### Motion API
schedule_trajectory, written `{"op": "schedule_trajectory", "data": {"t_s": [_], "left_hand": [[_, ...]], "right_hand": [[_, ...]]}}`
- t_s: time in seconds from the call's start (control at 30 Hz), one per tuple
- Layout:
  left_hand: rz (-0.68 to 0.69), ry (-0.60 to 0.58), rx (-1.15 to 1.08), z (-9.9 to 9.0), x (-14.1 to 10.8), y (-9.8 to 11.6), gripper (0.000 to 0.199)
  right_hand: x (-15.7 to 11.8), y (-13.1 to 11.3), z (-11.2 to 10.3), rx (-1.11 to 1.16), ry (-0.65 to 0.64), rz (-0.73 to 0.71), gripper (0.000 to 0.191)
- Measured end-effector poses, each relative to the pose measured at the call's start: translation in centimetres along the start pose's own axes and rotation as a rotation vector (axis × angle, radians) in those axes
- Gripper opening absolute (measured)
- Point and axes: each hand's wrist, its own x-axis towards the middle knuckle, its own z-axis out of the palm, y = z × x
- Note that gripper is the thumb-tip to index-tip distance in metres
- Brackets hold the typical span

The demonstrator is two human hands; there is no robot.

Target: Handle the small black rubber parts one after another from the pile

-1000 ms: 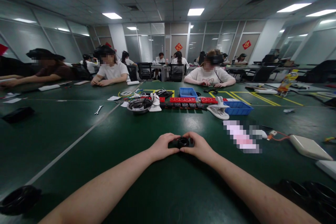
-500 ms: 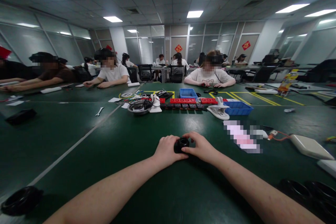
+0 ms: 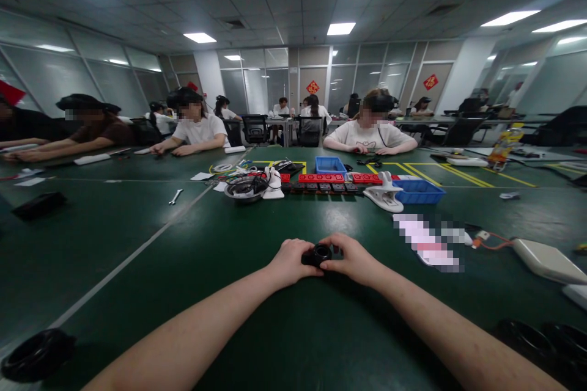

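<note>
Between my two hands is a glossy black ring-shaped part [image 3: 323,252] with a round opening facing up. My left hand [image 3: 294,261] is closed round its left side, thumb along the near edge. On the opposite side my right hand [image 3: 349,255] grips it between thumb and curled fingers. My fingers hide parts of its sides. A similar black ring [image 3: 38,354] lies at the near left corner of the green table [image 3: 284,330]. More black rings [image 3: 527,337] lie at the near right, partly behind my right forearm.
Across the table's middle stand a metal bowl of cables [image 3: 245,189], red-and-black blocks [image 3: 321,182], a white clip stand [image 3: 385,194] and a blue tray [image 3: 419,191]. A wrench [image 3: 175,197] lies left, a pale box [image 3: 548,261] right. Several people sit beyond.
My left fingers have shifted on the black part, and more of its left side shows. Both hands still hold it at nearly the same spot. The whole view has shifted slightly.
</note>
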Motion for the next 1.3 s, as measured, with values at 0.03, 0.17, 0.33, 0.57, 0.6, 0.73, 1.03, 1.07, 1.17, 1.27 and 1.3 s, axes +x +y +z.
{"op": "schedule_trajectory", "data": {"t_s": [0.03, 0.17, 0.33, 0.57, 0.6, 0.73, 1.03, 1.07, 1.17, 1.27, 1.3], "left_hand": [[0.027, -0.022, -0.017, -0.1, 0.1, -0.2, 0.044], [0.122, -0.113, -0.066, -0.7, 0.2, -0.8, 0.040], [0.198, -0.216, -0.094, -1.1, 0.1, -1.0, 0.042], [0.251, -0.313, -0.132, -1.3, -0.3, -0.4, 0.044], [0.247, -0.313, -0.133, -1.3, -0.4, -0.4, 0.045], [0.199, -0.275, -0.175, -1.1, -0.4, -0.4, 0.046], [0.025, -0.018, -0.105, -0.6, -0.6, -0.6, 0.052], [0.020, -0.010, -0.102, -0.5, -0.7, -0.7, 0.057], [0.018, -0.021, -0.083, -0.4, -0.8, -0.7, 0.073], [0.003, 0.007, -0.033, -0.4, -1.0, -0.3, 0.078], [-0.008, 0.031, -0.011, -0.4, -1.0, -0.1, 0.076]], "right_hand": [[0.0, 0.0, -0.1, 0.004, -0.024, -0.013, 0.037], [0.1, -0.2, -1.0, 0.044, -0.164, -0.085, 0.041], [-0.1, -0.9, -2.2, 0.082, -0.367, -0.148, 0.046], [-0.3, -1.2, -2.6, 0.131, -0.512, -0.194, 0.049], [-0.4, -1.2, -2.6, 0.133, -0.514, -0.191, 0.048], [-0.4, -1.0, -2.7, 0.136, -0.462, -0.167, 0.046], [0.0, 0.5, -0.2, 0.065, -0.022, 0.066, 0.038], [-0.1, 0.6, 0.2, 0.067, 0.022, 0.062, 0.037], [-0.2, 0.5, 0.7, 0.081, 0.061, 0.044, 0.050], [-0.3, 0.5, 0.3, 0.103, 0.020, 0.040, 0.064], [-0.3, 0.5, 0.2, 0.109, 0.004, 0.033, 0.062]]}}
